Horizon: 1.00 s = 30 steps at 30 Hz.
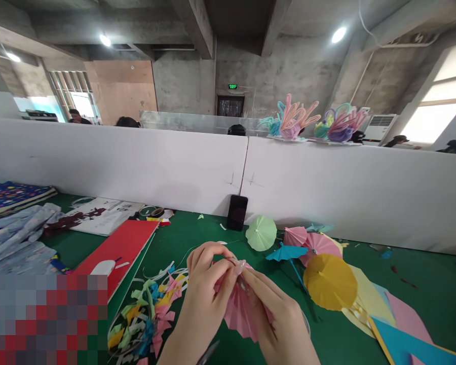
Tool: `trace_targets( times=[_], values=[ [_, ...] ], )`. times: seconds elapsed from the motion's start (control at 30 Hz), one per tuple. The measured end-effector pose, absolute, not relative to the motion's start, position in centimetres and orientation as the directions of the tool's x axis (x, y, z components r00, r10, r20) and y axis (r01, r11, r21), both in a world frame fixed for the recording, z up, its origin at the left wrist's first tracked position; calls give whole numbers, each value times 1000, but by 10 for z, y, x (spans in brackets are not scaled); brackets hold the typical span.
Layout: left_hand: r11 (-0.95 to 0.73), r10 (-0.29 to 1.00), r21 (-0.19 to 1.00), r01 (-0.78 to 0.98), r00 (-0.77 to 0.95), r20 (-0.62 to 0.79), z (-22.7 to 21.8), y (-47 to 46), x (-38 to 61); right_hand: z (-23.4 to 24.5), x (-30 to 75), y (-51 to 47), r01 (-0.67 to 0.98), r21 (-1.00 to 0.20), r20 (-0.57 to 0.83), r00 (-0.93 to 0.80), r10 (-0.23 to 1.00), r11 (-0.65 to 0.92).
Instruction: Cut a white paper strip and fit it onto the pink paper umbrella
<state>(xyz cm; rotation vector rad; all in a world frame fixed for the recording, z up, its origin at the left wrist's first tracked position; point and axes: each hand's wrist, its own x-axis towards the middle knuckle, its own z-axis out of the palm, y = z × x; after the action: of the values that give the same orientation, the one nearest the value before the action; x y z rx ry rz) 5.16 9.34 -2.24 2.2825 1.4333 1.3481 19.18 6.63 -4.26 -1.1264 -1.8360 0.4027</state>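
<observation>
A pink pleated paper piece (238, 315) hangs below my fingers, its folds fanning downward. My left hand (209, 284) is closed, thumb and fingers pinching the paper's upper part. From the other side my right hand (275, 306) grips the same paper, its fingertips meeting those of the left. The fingers hide the exact pinched spot. To the right are a blue paper umbrella (287, 252) with a stick and a yellow paper umbrella (330, 281). A light green paper umbrella (261, 233) stands beyond my hands, near pink pleated paper umbrellas (324, 247).
Colourful paper scraps (152, 306) lie left of my hands, beside a red board (117, 248). A phone (237, 213) leans on the white partition (167, 167). Coloured paper sheets (410, 319) lie at right. A dark pointed tool (209, 352) is partly hidden by my left forearm.
</observation>
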Motion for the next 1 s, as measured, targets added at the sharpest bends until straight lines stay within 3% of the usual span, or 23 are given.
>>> trace_targets(
  times=[0.27,0.6,0.8,1.0],
  values=[
    [-536,777,553,638,117,618,-20,91,52,-36,191,65,465,-670,581,-157,799,579],
    [-530,776,614,585,43,629,-19,93,48,-32,191,61,411,-730,541,-142,829,546],
    [-587,683,537,606,16,730,-25,97,44,-19,199,61,425,-704,519,-239,820,570],
    [-576,671,469,670,59,739,-26,95,41,-12,206,64,469,-734,385,-309,870,492]
  ],
)
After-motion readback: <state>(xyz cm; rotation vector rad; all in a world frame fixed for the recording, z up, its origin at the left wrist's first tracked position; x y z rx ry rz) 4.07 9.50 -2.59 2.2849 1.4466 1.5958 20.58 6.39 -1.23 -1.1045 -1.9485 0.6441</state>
